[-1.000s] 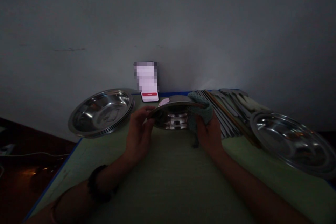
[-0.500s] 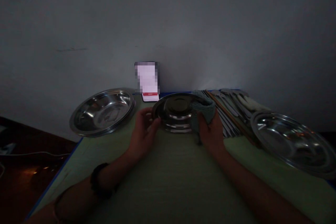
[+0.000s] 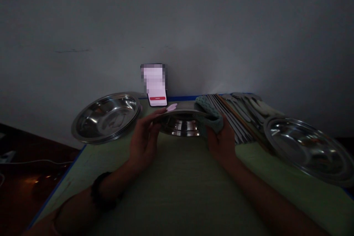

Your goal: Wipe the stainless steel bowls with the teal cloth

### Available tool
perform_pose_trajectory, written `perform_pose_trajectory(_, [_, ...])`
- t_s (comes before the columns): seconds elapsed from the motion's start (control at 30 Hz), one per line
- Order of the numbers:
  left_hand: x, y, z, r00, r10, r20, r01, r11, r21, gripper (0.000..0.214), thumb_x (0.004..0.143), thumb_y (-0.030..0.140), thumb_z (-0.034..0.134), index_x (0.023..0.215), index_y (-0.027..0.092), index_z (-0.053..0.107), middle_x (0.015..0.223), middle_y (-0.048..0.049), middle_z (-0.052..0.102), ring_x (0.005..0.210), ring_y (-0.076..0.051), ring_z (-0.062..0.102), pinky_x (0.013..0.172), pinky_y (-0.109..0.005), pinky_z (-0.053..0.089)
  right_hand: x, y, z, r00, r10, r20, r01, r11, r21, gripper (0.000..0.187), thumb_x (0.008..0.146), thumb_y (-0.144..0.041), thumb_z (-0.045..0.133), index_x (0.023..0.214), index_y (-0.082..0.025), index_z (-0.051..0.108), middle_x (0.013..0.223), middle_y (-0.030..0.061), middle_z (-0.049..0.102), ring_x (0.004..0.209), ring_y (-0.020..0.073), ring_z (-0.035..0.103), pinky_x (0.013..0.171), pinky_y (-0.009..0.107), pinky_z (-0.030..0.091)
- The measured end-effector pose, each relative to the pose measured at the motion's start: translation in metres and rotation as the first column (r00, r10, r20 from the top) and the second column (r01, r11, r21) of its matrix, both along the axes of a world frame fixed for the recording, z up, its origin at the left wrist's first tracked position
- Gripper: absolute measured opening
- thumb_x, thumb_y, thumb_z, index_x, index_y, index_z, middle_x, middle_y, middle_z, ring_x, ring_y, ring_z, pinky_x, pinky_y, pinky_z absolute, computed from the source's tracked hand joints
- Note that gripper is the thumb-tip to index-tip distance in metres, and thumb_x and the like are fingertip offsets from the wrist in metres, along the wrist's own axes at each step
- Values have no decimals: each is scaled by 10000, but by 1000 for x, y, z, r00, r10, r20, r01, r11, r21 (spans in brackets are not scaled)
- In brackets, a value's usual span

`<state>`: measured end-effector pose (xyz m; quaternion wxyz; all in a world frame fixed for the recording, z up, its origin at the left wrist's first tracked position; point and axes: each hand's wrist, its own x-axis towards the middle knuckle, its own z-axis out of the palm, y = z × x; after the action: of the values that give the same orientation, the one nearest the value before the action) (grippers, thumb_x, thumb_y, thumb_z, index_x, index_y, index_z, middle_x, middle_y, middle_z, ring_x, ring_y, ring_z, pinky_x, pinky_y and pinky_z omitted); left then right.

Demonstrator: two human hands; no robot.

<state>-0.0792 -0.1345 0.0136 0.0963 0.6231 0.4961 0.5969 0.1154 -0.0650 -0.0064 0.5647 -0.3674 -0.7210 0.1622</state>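
A shiny metal bowl is held tilted above the middle of the table, its underside partly showing and the phone's light reflected on it. My left hand grips its left rim between thumb and fingers. On the right rim, my right hand is closed on a folded grey-green cloth, which wraps over the bowl's edge. The fingertips of my right hand are hidden behind the cloth and bowl.
Stacked metal bowls stand at the left. Several chopsticks and spoons lie in a row at the right, beside another metal bowl. A lit phone leans on the wall behind the green table.
The bowl has tipped, so its inside no longer faces me and its far rim stands differently. My left hand has shifted slightly left, and the cloth has moved a little left over the rim.
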Motion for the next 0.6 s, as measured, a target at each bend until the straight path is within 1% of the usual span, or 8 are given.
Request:
perform_pose_trajectory(0.1, [-1, 4, -3, 993, -55, 108, 56, 998, -9, 207, 892, 145, 523, 1058, 267, 511, 1257, -31, 613, 1154, -174, 577, 908, -357, 526, 0, 1, -1, 1000, -2, -22, 2, 1000, -18, 366, 871, -249, 487, 1235, -270, 521, 1064, 73, 683, 929, 232, 654, 780, 408, 536])
perform_pose_trajectory(0.17, [-5, 7, -6, 992, -36, 123, 44, 997, -61, 129, 877, 175, 549, 967, 256, 507, 1189, -38, 637, 1085, -182, 610, 846, -349, 547, 0, 3, -2, 999, -15, -31, 14, 999, -42, 341, 866, -260, 495, 1204, -262, 537, 1044, 72, 686, 914, 231, 654, 770, 403, 535])
perform_pose_trajectory(0.23, [-10, 10, -9, 998, -13, 64, 24, 984, -176, 101, 860, 208, 568, 938, 249, 519, 1051, -42, 670, 964, -195, 643, 781, -353, 558, 0, 4, -3, 998, -36, -42, 33, 997, -72, 330, 857, -263, 497, 1183, -255, 544, 1007, 69, 692, 878, 229, 658, 745, 394, 536])
perform_pose_trajectory(0.3, [-15, 13, -12, 999, -31, -40, 18, 958, -285, 131, 841, 222, 581, 968, 242, 557, 928, -44, 676, 871, -213, 649, 749, -371, 555, 1, 5, -3, 998, -44, -50, 40, 996, -85, 336, 848, -250, 493, 1180, -252, 546, 997, 65, 695, 869, 228, 660, 739, 389, 537])
perform_pose_trajectory(0.4, [-20, 15, -17, 986, -87, -141, 31, 932, -362, 90, 823, 231, 589, 911, 231, 610, 835, -48, 670, 800, -235, 646, 718, -386, 548, 2, 5, -2, 1000, -13, -23, 12, 999, -50, 395, 837, -210, 478, 1225, -261, 536, 1108, 62, 673, 1010, 241, 633, 853, 426, 516])
perform_pose_trajectory(0.47, [-19, 15, -20, 984, -89, -151, 27, 928, -372, 71, 837, 246, 576, 895, 227, 612, 837, -50, 668, 791, -233, 646, 714, -386, 549, 1, 4, -2, 1000, 7, -3, -7, 999, -32, 433, 838, -195, 471, 1262, -269, 517, 1176, 59, 651, 1092, 247, 601, 919, 451, 489])
perform_pose_trajectory(0.5, [-17, 14, -20, 987, -79, -143, 23, 934, -356, 109, 851, 249, 562, 950, 228, 601, 884, -54, 669, 826, -230, 645, 738, -390, 549, 1, 3, -2, 1000, 11, -3, -11, 999, -31, 435, 843, -197, 470, 1270, -269, 513, 1185, 60, 649, 1101, 248, 598, 927, 456, 486])
perform_pose_trajectory(0.6, [-11, 11, -16, 995, -19, -97, 0, 981, -193, 320, 890, 233, 513, 1208, 257, 480, 1162, -80, 601, 1025, -214, 602, 862, -403, 526, -1, 2, -2, 1000, 17, -16, -17, 999, -34, 412, 861, -214, 468, 1268, -263, 515, 1183, 69, 652, 1076, 243, 613, 911, 450, 498])
